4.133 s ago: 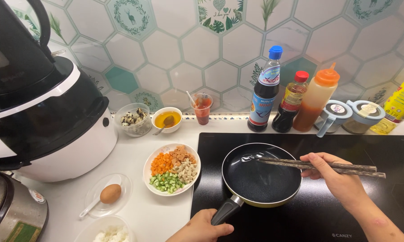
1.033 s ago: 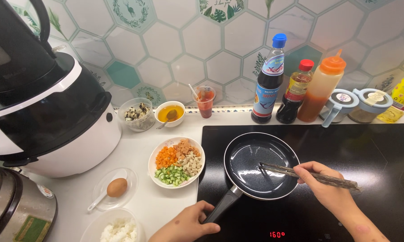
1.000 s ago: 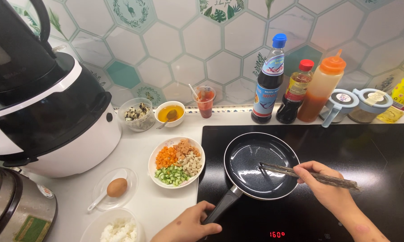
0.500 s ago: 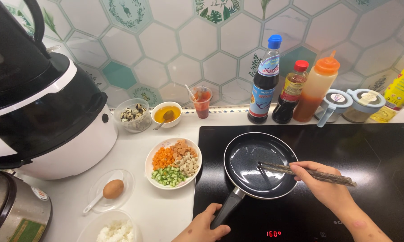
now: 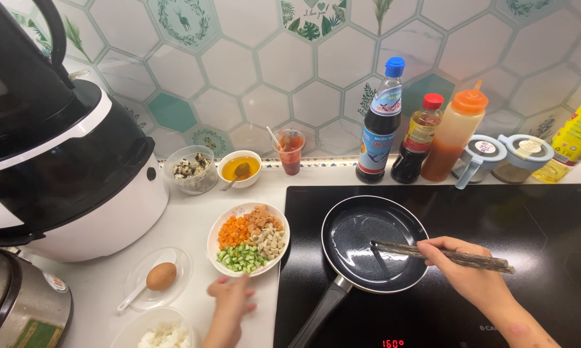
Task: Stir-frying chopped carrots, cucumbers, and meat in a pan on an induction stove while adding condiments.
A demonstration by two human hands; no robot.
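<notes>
A black frying pan (image 5: 374, 241) with a thin film of oil sits on the black induction hob (image 5: 497, 219). My right hand (image 5: 461, 270) grips dark chopsticks (image 5: 432, 253), their tips over the pan's middle. My left hand (image 5: 229, 303) is off the pan handle (image 5: 323, 309), fingers spread, reaching toward the white plate of diced carrot, green beans and pale cubes (image 5: 247, 240), just below its rim.
A large black-and-white cooker (image 5: 65, 161) stands at left, a steel pot (image 5: 19, 303) below it. An egg on a glass dish (image 5: 160, 276), a rice bowl (image 5: 165, 335), small bowls (image 5: 239, 169) and sauce bottles (image 5: 381, 125) line the counter.
My left hand let go of the pan handle and moved left toward the plate of diced vegetables. The chopsticks stay over the pan.
</notes>
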